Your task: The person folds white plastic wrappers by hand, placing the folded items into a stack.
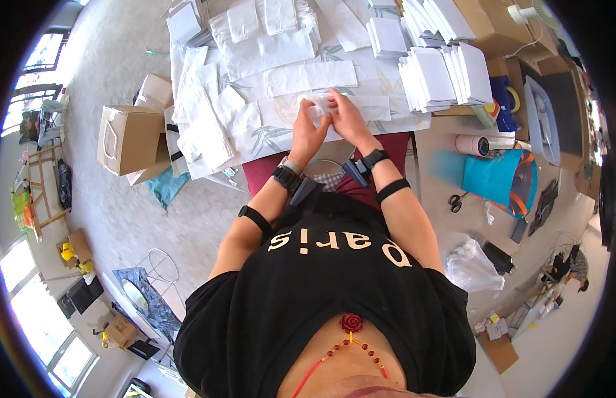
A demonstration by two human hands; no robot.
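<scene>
A thin white, partly see-through sleeve (369,107) lies crosswise at the near side of the table. My left hand (309,136) is at its left part, thumb and forefinger bent around its near edge. My right hand (348,121) is close beside, its fingers curled over the same sleeve. Both hands seem to grip it, though the fingertips partly hide the contact. Just beyond lies another flat white sleeve (310,78). Farther back is a spread pile of white sleeves (271,56), and more loose ones (205,136) lie at the left.
Stacks of folded white cards (427,79) stand at the table's right. Left of the table is an open cardboard box (132,142). On the right are a blue bag (497,179), a pink cylinder (472,144) and scissors (456,202). Another person (576,265) is far off at the lower right.
</scene>
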